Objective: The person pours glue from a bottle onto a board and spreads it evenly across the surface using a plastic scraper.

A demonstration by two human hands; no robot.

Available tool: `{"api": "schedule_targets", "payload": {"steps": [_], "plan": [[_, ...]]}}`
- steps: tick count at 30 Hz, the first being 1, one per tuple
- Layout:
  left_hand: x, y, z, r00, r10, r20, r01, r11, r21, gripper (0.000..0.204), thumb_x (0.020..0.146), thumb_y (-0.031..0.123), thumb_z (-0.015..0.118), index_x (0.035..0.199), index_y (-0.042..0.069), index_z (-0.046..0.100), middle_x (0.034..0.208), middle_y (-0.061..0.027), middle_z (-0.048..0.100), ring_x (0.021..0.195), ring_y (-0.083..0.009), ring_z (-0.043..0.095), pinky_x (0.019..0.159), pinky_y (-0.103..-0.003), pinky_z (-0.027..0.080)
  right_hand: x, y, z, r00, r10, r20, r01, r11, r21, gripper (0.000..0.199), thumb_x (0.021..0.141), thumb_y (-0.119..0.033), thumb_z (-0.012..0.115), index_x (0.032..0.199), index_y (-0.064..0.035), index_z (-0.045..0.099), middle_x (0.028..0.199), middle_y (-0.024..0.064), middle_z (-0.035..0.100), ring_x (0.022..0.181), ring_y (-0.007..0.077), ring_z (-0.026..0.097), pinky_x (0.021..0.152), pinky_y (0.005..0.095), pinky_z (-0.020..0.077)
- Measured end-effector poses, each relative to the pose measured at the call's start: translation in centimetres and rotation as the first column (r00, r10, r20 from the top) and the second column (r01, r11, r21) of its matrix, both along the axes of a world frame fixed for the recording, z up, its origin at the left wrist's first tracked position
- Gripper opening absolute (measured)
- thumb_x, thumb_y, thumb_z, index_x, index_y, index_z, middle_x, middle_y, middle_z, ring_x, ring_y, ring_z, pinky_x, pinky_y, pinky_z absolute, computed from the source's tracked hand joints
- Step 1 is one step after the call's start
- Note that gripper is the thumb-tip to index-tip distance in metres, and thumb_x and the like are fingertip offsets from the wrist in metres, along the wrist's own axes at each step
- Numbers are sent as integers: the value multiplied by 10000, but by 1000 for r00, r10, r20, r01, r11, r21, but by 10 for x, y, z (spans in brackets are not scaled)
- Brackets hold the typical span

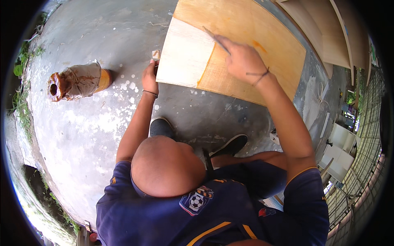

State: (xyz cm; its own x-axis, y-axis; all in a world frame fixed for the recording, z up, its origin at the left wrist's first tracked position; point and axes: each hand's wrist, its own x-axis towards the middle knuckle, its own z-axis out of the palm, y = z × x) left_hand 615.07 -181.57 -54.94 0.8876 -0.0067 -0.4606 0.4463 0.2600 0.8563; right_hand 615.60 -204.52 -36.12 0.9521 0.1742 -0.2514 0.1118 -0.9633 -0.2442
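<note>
A plywood board [279,61] lies in front of me, raised a little at its near left corner. Its left part is a paler rectangle [184,53], bordered by an orange-yellow smear of glue or stain. My left hand [150,78] grips the board's left edge, fingers partly hidden behind it. Over the board, my right hand [245,61] is closed round a thin, dark grey, narrow tool [216,39], its tip pointing to the far left. The tool's exact kind does not show. Another orange streak [259,46] lies beyond the right hand.
A tin [88,81] with wrinkled brown wrapping and a stained mouth is on the concrete floor at the left. A small wood piece [156,54] lies by the left hand. Curved wooden panels [320,33] lean at the far right, with white boxes [338,151] beside wire fencing.
</note>
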Motion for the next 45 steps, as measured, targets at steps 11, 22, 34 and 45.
{"api": "schedule_targets", "payload": {"steps": [11,22,34,45], "plan": [[1,7,-21,999,-46,-28,43,992,-117,483,912,367,418,1020,-70,592,943,-113,633,856,-169,578,790,-260,408,-72,59,-30,973,184,-139,-186,983,-2,480,728,-44,458,1208,-41,478,1009,263,573,819,401,593,731,441,481],[-2,-3,-6,999,-39,25,41,995,-93,395,904,323,457,887,-32,629,817,-43,620,733,-107,528,682,-237,395,12,-18,-17,957,-256,133,285,910,-300,497,725,-30,470,1219,-74,438,951,204,609,829,364,601,702,448,476],[-3,5,-18,995,-98,16,99,993,-66,349,898,297,472,855,-16,620,775,-24,596,704,-92,490,661,-230,379,-40,-169,-5,809,-565,161,586,796,-150,301,746,-91,460,1029,-28,541,859,249,612,779,375,615,665,409,484],[-5,6,-22,998,-66,16,68,985,-158,317,911,254,450,917,-21,608,798,-19,604,709,-86,513,652,-224,397,83,-125,-12,749,-659,-69,655,752,-81,313,740,-151,468,959,30,599,853,185,641,668,295,645,595,373,508]]}}
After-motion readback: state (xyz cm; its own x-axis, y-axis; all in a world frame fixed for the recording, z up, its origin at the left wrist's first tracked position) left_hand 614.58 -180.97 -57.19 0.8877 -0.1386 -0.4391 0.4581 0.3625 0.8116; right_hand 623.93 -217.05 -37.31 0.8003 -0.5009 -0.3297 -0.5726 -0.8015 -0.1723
